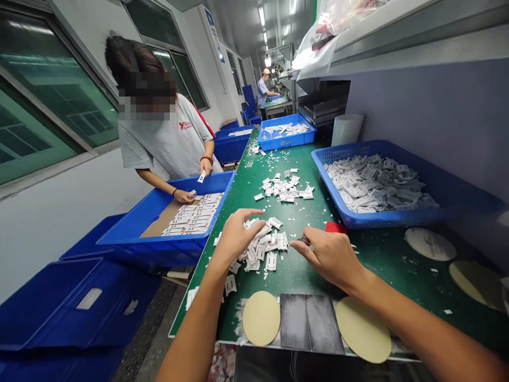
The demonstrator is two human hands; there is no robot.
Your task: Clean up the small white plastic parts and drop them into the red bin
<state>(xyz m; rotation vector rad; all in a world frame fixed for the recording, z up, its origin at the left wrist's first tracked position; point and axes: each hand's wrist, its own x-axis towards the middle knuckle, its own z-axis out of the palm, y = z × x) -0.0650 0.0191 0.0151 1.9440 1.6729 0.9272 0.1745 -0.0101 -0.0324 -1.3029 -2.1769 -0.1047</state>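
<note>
My left hand (pixel 238 233) hovers at the near pile of small white plastic parts (pixel 260 253), its thumb and fingers apart and nothing visible between them. To the right of that pile, my right hand (pixel 334 257) is closed around a small dark tool (pixel 304 240); most of it is hidden by the fingers, so its kind cannot be made out. A red piece (pixel 336 227) lies just behind the right hand. Farther up the green table (pixel 296 281) is a second cluster of white parts (pixel 284 187), with small white scraps scattered around.
A blue basket (pixel 345 216) heaped with white parts stands right, a blue tray (pixel 286 142) at the back. Pale yellow discs (pixel 261 318) and dark grey pads (pixel 310 323) line the front edge. At left, a co-worker (pixel 167 138) handles parts over a blue bin (pixel 159 245).
</note>
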